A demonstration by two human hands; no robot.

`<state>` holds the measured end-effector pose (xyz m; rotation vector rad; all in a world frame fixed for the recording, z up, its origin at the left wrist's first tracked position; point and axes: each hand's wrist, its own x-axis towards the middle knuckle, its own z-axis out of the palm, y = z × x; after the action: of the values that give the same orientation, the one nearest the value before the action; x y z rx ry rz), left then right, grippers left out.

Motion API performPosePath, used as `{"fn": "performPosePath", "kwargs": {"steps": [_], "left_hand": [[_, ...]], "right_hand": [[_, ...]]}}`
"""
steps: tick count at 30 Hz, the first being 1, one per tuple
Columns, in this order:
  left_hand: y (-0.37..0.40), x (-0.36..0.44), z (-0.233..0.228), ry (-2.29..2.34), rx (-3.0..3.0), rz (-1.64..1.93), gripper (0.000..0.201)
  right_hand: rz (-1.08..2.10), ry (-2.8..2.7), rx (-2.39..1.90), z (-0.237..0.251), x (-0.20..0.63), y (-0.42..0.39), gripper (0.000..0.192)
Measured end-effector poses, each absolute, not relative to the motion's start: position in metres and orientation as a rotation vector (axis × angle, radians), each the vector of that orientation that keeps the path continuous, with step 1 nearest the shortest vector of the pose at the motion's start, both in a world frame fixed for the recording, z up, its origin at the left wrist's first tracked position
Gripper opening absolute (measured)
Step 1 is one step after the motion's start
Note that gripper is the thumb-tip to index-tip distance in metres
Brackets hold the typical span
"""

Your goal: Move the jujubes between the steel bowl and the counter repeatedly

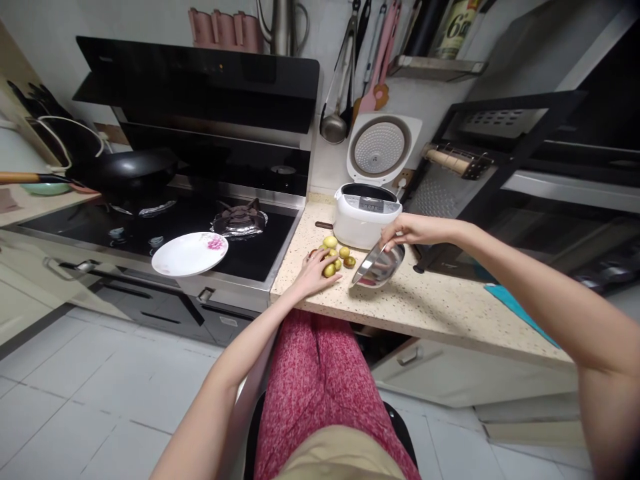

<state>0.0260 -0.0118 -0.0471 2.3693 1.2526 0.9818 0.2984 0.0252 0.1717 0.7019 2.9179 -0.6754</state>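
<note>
Several small yellow-green fruits (345, 253), some with brown patches like fresh jujubes, lie in a cluster on the speckled counter (320, 304). My left hand (317, 272) rests over them, fingers spread and touching some; part of the cluster is hidden beneath it. A shiny steel bowl (384, 268) is tipped on its side to the right of the fruits, its mouth facing them. My right hand (395, 232) grips the bowl by its upper rim, thumb and fingers pinched together. Behind the fruits stands a white rice cooker (361, 223) with its lid (384, 148) raised.
A white plate with a pink flower (190, 255) sits at the front of the black gas stove (260, 257), left of the counter. A black wok (127, 175) is on the far burner. A dark handle (325, 225) pokes out beside the cooker. A teal cloth (517, 312) lies right.
</note>
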Motion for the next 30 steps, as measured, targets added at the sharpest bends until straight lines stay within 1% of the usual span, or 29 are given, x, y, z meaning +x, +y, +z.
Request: {"fn": "performPosePath", "kwargs": {"steps": [3,5,9,13,17,20,24,28,30], "left_hand": [[-0.011,0.025,-0.046,1.267,2.357,0.973,0.056],[-0.011,0.025,-0.046,1.272,2.353,0.967,0.054],[-0.010,0.025,-0.049,1.269,2.356,0.968,0.052],[-0.008,0.023,-0.053,1.246,2.385,1.001,0.050],[-0.009,0.021,-0.051,1.225,2.426,1.062,0.047],[-0.010,0.020,-0.049,1.214,2.445,1.118,0.040],[-0.010,0.019,-0.048,1.171,2.447,1.190,0.030],[-0.009,0.018,-0.049,1.129,2.413,1.236,0.023],[-0.009,0.018,-0.049,1.129,2.395,1.247,0.023]], "right_hand": [[-0.620,3.010,0.753,0.166,0.310,0.011,0.036],[-0.545,3.117,0.812,0.153,0.318,-0.007,0.035],[-0.345,3.353,0.957,0.109,0.331,-0.055,0.033],[-0.001,3.524,1.098,0.061,0.335,-0.101,0.030],[0.223,3.617,1.252,0.024,0.331,-0.129,0.026],[0.276,3.675,1.301,0.003,0.324,-0.138,0.027],[0.310,3.724,1.222,-0.015,0.316,-0.139,0.027],[0.235,3.726,1.092,-0.024,0.314,-0.134,0.028],[0.199,3.724,1.068,-0.025,0.315,-0.133,0.029]]}}
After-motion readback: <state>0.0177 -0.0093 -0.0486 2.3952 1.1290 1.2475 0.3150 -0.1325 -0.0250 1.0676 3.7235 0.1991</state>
